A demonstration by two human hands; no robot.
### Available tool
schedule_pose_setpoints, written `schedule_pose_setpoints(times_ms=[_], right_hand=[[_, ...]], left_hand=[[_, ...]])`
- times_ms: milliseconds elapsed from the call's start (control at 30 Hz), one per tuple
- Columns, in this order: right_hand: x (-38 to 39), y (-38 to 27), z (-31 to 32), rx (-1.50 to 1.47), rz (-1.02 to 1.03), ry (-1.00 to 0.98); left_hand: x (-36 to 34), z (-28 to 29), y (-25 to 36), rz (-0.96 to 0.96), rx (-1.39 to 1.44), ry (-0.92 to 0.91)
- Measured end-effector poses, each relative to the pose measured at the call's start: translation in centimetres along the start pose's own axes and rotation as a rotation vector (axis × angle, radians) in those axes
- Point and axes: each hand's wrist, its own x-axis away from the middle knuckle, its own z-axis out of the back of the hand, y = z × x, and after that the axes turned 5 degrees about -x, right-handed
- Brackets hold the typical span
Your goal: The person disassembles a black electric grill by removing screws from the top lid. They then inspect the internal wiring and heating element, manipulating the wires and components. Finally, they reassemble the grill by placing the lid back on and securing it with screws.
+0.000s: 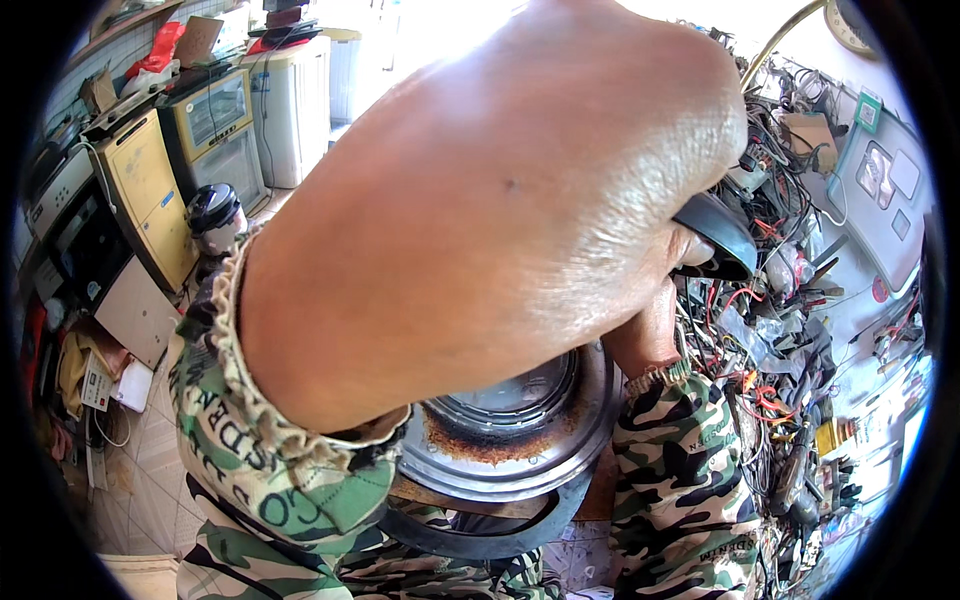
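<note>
My left forearm [480, 220] crosses the middle of the view, very close, out of a pushed-up camouflage sleeve. It hides most of the work, and the fingers of my left hand cannot be made out. Beyond it, my right hand [690, 250] shows only in part, with fingers closed on the edge of a black curved piece [728, 238]; what kind of part this is stays unclear. In front of me lies a round metal plate [490, 475] with a raised ring and a brown scorched band. A dark curved rim [480, 540] sits beneath its near edge.
A tangled heap of wires and parts [770, 390] fills the right side. Farther right is a grey-white panel [880, 190]. Cabinets, including a yellow one [150, 200], stand along the left, with a dark-lidded container [215, 210] near my sleeve and tiled floor [130, 500] below.
</note>
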Motion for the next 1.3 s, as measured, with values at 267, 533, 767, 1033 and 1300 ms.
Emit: schedule_pose_setpoints(times_ms=[267, 533, 767, 1033, 1300], right_hand=[[0.2, -0.9, 2.4, -0.412, -0.088, -0.046], [2.3, 6.3, 3.7, -1.615, -1.210, -0.027], [-0.3, 5.2, 0.1, -2.060, -0.861, -0.018], [0.7, 5.7, 0.2, -2.295, -0.732, 0.012], [1.3, 6.5, 1.9, -2.385, -0.484, -0.044]], left_hand=[[0.0, 1.8, 0.8, 0.035, -0.081, -0.035], [-1.0, -0.4, 1.7, 0.035, 0.081, 0.010], [-0.2, 1.0, 1.1, -0.164, 0.082, 0.105], [-0.8, 2.3, 1.9, -0.223, -0.007, -0.075], [-0.6, 4.6, 4.7, -0.265, -0.241, -0.170]])
